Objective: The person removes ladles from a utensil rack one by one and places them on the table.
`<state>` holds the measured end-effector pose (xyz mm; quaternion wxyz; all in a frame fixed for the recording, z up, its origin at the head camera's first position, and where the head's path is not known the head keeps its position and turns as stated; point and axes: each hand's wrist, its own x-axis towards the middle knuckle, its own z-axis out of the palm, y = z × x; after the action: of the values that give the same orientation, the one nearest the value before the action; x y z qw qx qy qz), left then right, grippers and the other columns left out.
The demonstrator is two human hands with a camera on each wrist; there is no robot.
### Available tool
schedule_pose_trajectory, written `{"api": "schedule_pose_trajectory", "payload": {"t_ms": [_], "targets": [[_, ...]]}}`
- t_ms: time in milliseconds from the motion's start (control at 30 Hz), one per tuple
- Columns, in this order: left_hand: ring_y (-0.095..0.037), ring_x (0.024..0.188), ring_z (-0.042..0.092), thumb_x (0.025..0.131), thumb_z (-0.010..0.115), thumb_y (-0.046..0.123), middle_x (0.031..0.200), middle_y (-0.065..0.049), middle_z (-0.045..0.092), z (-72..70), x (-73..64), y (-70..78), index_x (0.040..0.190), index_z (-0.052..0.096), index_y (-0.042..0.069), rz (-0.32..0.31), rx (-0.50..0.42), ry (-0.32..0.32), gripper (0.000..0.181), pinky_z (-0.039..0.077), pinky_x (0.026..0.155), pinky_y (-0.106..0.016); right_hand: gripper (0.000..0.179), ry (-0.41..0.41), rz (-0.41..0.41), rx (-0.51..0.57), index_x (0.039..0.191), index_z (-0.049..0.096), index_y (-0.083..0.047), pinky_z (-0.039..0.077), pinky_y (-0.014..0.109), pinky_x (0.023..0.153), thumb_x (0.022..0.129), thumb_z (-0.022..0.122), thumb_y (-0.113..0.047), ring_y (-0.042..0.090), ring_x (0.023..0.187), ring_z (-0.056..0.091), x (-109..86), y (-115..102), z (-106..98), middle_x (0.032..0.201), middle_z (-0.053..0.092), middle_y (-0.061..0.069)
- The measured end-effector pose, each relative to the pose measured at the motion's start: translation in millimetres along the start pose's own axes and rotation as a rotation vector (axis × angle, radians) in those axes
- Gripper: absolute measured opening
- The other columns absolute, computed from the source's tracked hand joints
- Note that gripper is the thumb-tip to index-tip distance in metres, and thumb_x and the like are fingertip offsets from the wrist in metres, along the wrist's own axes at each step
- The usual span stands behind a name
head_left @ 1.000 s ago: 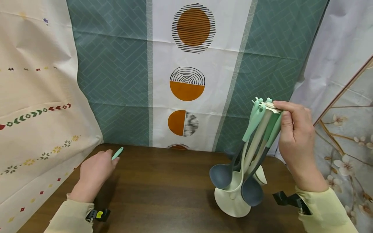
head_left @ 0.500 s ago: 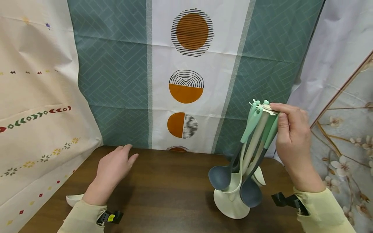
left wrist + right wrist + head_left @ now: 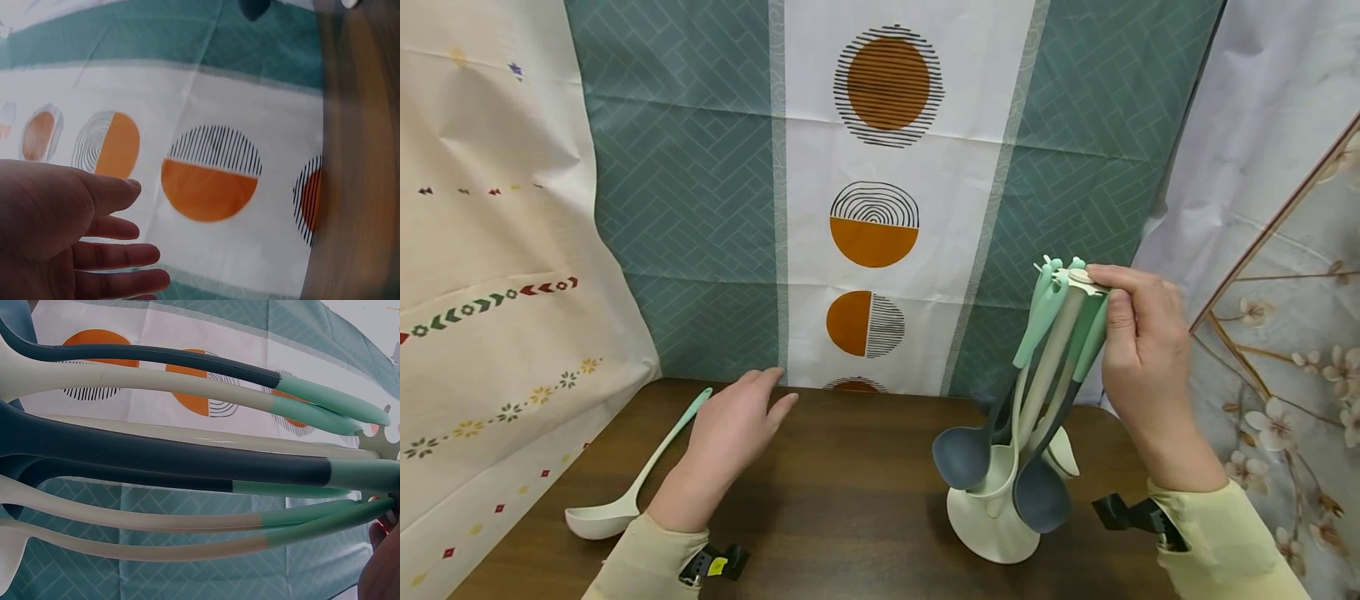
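Note:
My left hand (image 3: 735, 427) hovers over the left half of the wooden table, fingers extended and nothing in them; the left wrist view shows its fingers (image 3: 119, 255) apart. Beside it on the table lies a cream ladle (image 3: 601, 521) with a mint-green handle end. On the right stands a cream utensil rack (image 3: 996, 533), hung with several grey and cream utensils with mint handles, among them a grey ladle (image 3: 964, 457). My right hand (image 3: 1150, 358) grips the top of the rack, index finger on the top disc and thumb at its side. In the right wrist view, the utensil handles (image 3: 281, 459) run across the picture.
The wooden table (image 3: 835, 500) reaches back to a hanging green and white cloth (image 3: 700, 208) with orange circles. A cream patterned cloth (image 3: 497, 250) borders the left side, and a flowered cloth (image 3: 1285, 375) the right.
My left hand has let go of the ladle's green handle and moved right, so the ladle now shows lying on the table. The right hand keeps its grip on the rack top.

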<state>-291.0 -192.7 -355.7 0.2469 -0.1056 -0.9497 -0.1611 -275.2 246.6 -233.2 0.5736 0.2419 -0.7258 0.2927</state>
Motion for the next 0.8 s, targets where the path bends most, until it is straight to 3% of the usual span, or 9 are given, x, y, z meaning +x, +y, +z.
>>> {"api": "schedule_pose_trajectory", "payload": {"t_ms": [400, 800], "targets": [[-0.038, 0.114, 0.075, 0.105, 0.078, 0.032, 0.136, -0.016, 0.073, 7.9, 8.1, 35.5, 0.142, 0.071, 0.005, 0.047, -0.063, 0.020, 0.046, 0.062, 0.087, -0.057, 0.032, -0.003, 0.009, 0.004, 0.133, 0.075, 0.000, 0.035, 0.022, 0.104, 0.114, 0.051, -0.008, 0.005, 0.120, 0.053, 0.1, 0, 0, 0.133, 0.073, 0.018], [-0.033, 0.117, 0.074, 0.106, 0.078, 0.034, 0.135, -0.012, 0.075, 16.5, 10.4, 76.9, 0.141, 0.072, 0.007, 0.123, -0.100, 0.027, 0.045, 0.062, 0.090, -0.053, 0.032, -0.019, 0.010, -0.003, 0.134, 0.074, 0.000, 0.035, 0.023, 0.106, 0.114, 0.051, -0.008, 0.017, 0.120, 0.057, -0.2, 0, -1, 0.134, 0.073, 0.018]]}}
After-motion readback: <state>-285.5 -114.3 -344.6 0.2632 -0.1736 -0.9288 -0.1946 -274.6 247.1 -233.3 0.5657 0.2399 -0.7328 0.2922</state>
